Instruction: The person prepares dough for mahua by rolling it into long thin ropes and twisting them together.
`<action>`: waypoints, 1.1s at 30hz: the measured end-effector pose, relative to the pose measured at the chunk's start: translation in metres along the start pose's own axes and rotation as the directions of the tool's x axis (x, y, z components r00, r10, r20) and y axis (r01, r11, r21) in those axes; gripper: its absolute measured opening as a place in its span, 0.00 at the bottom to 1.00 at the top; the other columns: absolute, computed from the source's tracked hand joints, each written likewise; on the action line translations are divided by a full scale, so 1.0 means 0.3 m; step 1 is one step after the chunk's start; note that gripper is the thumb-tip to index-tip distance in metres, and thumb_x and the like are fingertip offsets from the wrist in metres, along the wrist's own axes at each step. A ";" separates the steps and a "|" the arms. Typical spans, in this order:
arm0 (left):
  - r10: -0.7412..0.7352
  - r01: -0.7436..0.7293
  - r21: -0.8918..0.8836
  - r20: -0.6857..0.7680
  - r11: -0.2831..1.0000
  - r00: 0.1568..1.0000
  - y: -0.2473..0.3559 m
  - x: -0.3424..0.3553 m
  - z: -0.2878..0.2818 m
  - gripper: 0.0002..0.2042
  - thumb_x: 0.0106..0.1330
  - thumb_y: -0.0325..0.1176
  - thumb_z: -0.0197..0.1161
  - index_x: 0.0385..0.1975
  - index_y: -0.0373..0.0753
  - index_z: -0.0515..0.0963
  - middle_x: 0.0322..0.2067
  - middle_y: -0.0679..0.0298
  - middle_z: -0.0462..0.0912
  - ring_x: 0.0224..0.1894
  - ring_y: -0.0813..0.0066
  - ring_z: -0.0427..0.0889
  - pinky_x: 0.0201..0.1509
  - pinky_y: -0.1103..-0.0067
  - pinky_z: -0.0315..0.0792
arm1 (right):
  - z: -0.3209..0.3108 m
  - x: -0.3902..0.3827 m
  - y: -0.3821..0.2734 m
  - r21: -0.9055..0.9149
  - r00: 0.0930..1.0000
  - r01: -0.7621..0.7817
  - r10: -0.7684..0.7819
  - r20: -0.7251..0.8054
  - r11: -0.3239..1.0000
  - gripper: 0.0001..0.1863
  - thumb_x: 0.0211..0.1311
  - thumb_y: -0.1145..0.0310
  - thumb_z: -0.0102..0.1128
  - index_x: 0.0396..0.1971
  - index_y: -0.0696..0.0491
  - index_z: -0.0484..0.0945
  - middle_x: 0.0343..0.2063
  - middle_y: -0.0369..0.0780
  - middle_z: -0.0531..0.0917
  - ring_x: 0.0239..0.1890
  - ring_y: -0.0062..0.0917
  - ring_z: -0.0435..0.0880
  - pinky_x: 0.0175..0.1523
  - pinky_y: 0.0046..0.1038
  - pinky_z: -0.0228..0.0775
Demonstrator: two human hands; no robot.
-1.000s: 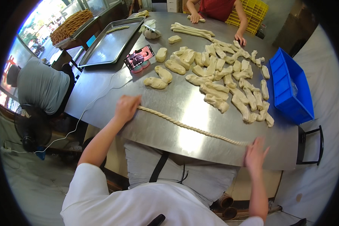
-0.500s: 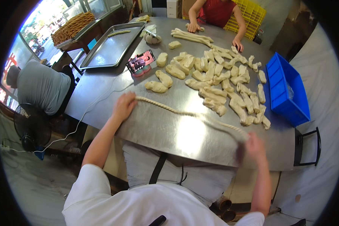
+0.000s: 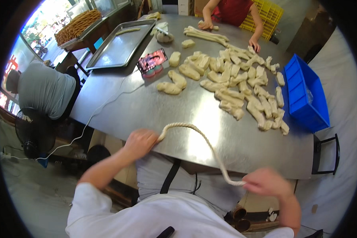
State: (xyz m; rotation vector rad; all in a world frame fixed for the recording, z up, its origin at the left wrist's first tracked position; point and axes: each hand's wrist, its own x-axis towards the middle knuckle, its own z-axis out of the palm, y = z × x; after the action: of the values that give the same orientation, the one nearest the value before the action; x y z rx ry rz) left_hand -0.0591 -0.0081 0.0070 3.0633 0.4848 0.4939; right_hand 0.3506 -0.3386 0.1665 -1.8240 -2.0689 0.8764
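A long twisted dough rope [image 3: 204, 137] arcs between my two hands, its middle bowed away from me over the near part of the metal table [image 3: 119, 109]. At the table's front edge my left hand [image 3: 142, 142] is closed on one end. My right hand [image 3: 267, 182], a little blurred, pinches the other end lower down, just past the edge. Beyond the rope lie many short raw dough pieces [image 3: 226, 79], spread over the middle and right of the table. Two curved dough pieces [image 3: 172, 85] lie nearest to the rope on the left.
A metal tray [image 3: 121, 43] with one twisted strip stands at the far left, near heaped brown fried twists [image 3: 78, 27]. A phone [image 3: 152, 61] is propped on the table. A blue crate [image 3: 305, 93] stands right. Across the table, a person in red [image 3: 232, 12] handles dough.
Both my hands have come nearer to me and closer together. The dough rope, nearly straight and on the table before, now bows in an arc with its ends drawn toward me.
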 end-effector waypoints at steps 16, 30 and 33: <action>-0.172 0.164 -0.053 -0.322 0.985 0.931 -0.489 0.157 0.210 0.06 0.71 0.36 0.72 0.41 0.44 0.91 0.43 0.60 0.93 0.49 0.53 0.89 0.56 0.59 0.79 | 0.514 -0.160 0.459 -0.130 0.615 -0.769 0.669 -0.418 0.626 0.37 0.88 0.51 0.42 0.81 0.65 0.62 0.83 0.56 0.63 0.87 0.45 0.56 0.89 0.47 0.43; -0.371 0.400 0.121 -0.207 0.909 0.905 -0.303 0.057 0.175 0.05 0.74 0.35 0.69 0.43 0.44 0.86 0.35 0.57 0.88 0.42 0.49 0.87 0.45 0.57 0.79 | 0.268 -0.256 0.686 0.383 0.678 -0.469 0.603 -0.421 0.796 0.23 0.84 0.64 0.57 0.71 0.56 0.74 0.53 0.48 0.89 0.55 0.38 0.90 0.63 0.41 0.81; -0.379 0.376 -0.076 -0.330 0.923 0.864 -0.476 0.167 0.199 0.07 0.71 0.38 0.73 0.41 0.44 0.89 0.40 0.57 0.91 0.45 0.52 0.88 0.50 0.57 0.80 | 0.169 -0.247 0.780 0.852 0.407 -0.051 0.790 -0.458 0.520 0.21 0.81 0.67 0.60 0.68 0.55 0.74 0.32 0.36 0.84 0.35 0.26 0.87 0.50 0.32 0.83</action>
State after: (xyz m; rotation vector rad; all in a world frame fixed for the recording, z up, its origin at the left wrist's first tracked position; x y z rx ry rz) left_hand -0.0384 0.1458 -0.0413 2.7622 1.0595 0.9998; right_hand 0.5267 -0.4150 0.0054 -1.7598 -0.3932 0.5819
